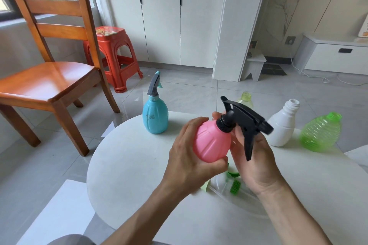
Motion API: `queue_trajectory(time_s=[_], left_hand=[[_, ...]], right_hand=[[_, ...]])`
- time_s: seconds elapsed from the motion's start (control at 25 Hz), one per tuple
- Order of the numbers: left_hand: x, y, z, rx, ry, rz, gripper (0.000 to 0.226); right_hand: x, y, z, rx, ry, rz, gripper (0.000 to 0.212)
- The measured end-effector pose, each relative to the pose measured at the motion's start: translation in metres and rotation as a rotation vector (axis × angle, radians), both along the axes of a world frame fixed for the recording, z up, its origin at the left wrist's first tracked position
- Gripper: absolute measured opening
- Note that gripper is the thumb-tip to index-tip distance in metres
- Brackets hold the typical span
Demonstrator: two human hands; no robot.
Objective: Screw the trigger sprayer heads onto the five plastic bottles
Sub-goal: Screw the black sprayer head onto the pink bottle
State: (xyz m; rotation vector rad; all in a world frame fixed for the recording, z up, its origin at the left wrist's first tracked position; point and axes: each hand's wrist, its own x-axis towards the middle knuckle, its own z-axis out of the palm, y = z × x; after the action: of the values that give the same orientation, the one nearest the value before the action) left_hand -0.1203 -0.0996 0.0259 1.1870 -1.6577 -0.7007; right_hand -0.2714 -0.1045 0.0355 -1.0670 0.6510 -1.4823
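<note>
My left hand (pixel 188 157) grips a pink bottle (pixel 212 141), tilted to the right above the white round table (pixel 127 165). On its neck sits a black trigger sprayer head (pixel 245 121), and my right hand (pixel 253 161) holds that head by its collar and trigger. A blue bottle (pixel 155 115) with a grey sprayer head on it stands at the table's far left. Behind my hands stands a pale yellow-green bottle (pixel 246 99) with an open neck. A white bottle (pixel 282 125) and a green ribbed bottle (pixel 320 134) stand at the right, both without heads.
Loose green sprayer parts (pixel 234 181) with clear tubing lie on the table under my hands, partly hidden. A wooden chair (pixel 49 77) stands left of the table, a red plastic stool (pixel 113 53) behind it. White cabinets line the back wall.
</note>
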Motion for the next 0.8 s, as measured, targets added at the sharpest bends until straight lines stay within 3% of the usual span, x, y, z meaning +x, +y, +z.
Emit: queue_trajectory(time_s=[0.28,0.4,0.48,0.68,0.8], left_hand=[[0.001,0.001,0.001,-0.126,-0.169,0.065,0.087],[0.0,0.0,-0.001,-0.16,-0.299,0.135,0.092],[-0.002,0.001,-0.003,-0.163,-0.346,0.148,0.095],[0.0,-0.002,-0.002,-0.143,-0.261,0.189,0.095],[-0.001,0.0,-0.003,-0.169,-0.254,0.171,0.094]], right_hand=[[-0.003,-0.002,0.002,-0.068,0.044,-0.01,0.058],[0.003,-0.001,-0.003,-0.031,0.07,-0.104,0.044],[0.006,-0.001,-0.007,0.011,0.054,-0.164,0.048],[0.007,0.002,-0.005,0.026,0.009,-0.044,0.04],[0.008,0.001,-0.003,0.052,-0.008,-0.107,0.038]])
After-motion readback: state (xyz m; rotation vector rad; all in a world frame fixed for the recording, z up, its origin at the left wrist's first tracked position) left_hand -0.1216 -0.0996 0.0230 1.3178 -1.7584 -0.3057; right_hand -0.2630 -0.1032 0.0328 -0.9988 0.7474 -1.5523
